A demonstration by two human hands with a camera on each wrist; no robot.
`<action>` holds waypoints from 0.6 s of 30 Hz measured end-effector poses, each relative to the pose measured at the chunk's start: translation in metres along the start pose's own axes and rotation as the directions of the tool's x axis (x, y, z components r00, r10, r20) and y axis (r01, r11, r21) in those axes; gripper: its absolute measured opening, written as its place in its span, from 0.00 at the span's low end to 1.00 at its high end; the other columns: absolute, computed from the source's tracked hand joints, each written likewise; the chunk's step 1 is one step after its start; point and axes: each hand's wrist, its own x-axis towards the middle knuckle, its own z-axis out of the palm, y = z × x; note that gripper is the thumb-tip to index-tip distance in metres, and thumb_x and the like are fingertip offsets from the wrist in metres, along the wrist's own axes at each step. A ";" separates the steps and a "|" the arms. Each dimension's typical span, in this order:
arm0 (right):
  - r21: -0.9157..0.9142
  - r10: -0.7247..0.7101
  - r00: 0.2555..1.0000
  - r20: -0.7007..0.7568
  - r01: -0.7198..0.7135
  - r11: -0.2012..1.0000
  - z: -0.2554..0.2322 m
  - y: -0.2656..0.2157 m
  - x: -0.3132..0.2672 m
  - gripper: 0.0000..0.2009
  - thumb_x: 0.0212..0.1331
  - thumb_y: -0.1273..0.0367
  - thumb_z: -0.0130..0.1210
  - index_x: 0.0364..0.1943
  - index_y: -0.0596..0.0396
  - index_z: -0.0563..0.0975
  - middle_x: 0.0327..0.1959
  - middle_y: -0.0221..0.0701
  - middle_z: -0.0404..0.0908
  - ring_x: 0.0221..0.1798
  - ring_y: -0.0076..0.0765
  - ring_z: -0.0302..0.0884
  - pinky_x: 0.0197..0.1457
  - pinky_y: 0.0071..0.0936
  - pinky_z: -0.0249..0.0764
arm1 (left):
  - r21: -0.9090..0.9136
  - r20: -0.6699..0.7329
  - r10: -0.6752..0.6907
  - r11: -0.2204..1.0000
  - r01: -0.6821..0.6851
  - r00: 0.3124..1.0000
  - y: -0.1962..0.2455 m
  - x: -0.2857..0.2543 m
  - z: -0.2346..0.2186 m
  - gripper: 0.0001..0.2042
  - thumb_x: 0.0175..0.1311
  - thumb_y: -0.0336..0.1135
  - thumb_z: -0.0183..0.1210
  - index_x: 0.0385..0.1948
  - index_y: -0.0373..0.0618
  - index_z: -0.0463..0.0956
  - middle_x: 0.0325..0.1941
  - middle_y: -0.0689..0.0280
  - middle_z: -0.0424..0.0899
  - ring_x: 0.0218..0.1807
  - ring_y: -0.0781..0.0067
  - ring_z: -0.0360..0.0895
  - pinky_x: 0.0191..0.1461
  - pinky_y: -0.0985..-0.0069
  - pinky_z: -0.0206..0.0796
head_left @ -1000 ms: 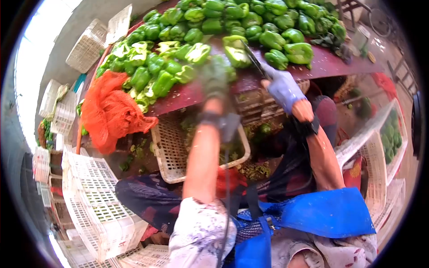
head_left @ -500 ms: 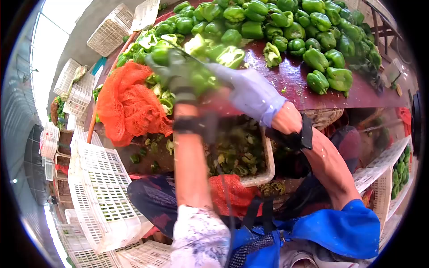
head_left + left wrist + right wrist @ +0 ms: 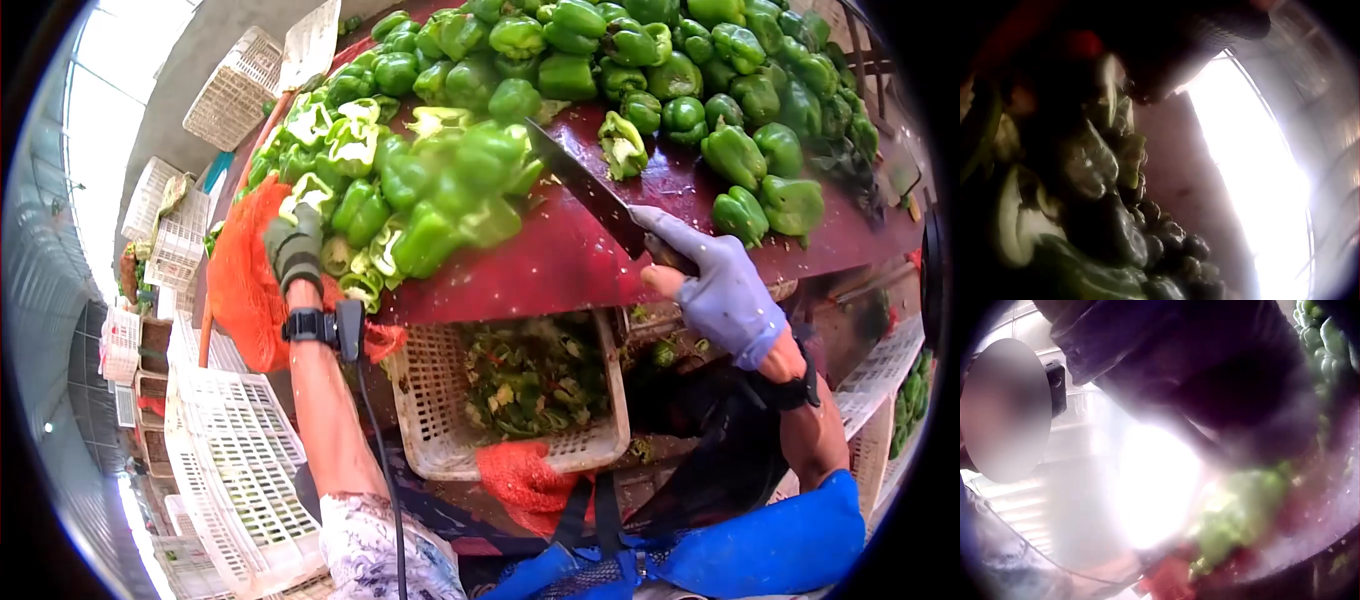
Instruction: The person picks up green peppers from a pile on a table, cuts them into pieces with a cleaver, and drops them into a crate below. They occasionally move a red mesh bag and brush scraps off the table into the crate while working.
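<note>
My left hand [image 3: 295,248], in a dark glove, is at the left of the table beside a pale cut pepper [image 3: 308,195]. Its fingertips overlap the pepper's lower edge; I cannot tell whether they grip it. The right hand [image 3: 728,295], in a light purple glove, grips a knife [image 3: 595,195] by its dark handle, blade pointing up and left over the table. Between the hands lie green bell peppers [image 3: 425,240], several blurred by motion. Cut peppers [image 3: 355,140] with pale insides are heaped at the left. The left wrist view shows peppers [image 3: 1094,162] close by the dark glove.
Many whole bell peppers [image 3: 735,95] cover the back and right of the dark red table [image 3: 590,265]. Orange netting [image 3: 245,290] hangs over its left edge. Below stands a white basket [image 3: 435,405] of pepper scraps [image 3: 535,380]. Stacked white crates [image 3: 240,455] stand at the left.
The left hand has moved left from the middle of the peppers to the cut heap. The right hand has drawn the knife back to the right, away from the peppers. The head view has shifted.
</note>
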 end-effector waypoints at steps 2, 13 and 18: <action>-0.005 0.041 0.999 -0.017 -0.041 0.999 -0.009 -0.002 0.005 0.27 0.58 0.77 0.60 0.64 0.58 0.71 0.48 0.45 0.79 0.51 0.33 0.76 0.54 0.28 0.74 | 0.175 -0.344 0.367 0.929 -0.325 0.864 0.021 0.011 0.011 0.21 0.57 0.46 0.62 0.42 0.34 0.78 0.50 0.43 0.78 0.51 0.44 0.77 0.54 0.54 0.68; -0.096 0.174 0.982 0.076 -0.166 0.981 -0.023 0.028 0.034 0.30 0.55 0.77 0.61 0.66 0.52 0.70 0.48 0.54 0.80 0.52 0.57 0.81 0.54 0.33 0.76 | 0.187 -0.010 0.802 0.588 -0.787 0.597 0.166 0.192 0.097 0.19 0.49 0.34 0.65 0.45 0.40 0.79 0.48 0.53 0.83 0.49 0.55 0.81 0.56 0.65 0.72; -0.104 0.286 0.954 0.087 -0.277 0.955 -0.030 0.028 0.038 0.30 0.53 0.77 0.63 0.64 0.57 0.72 0.44 0.53 0.82 0.45 0.52 0.84 0.49 0.33 0.76 | 0.362 0.220 0.640 0.647 -0.671 0.736 0.192 0.236 0.135 0.17 0.50 0.33 0.65 0.44 0.41 0.79 0.43 0.56 0.84 0.43 0.58 0.82 0.50 0.66 0.74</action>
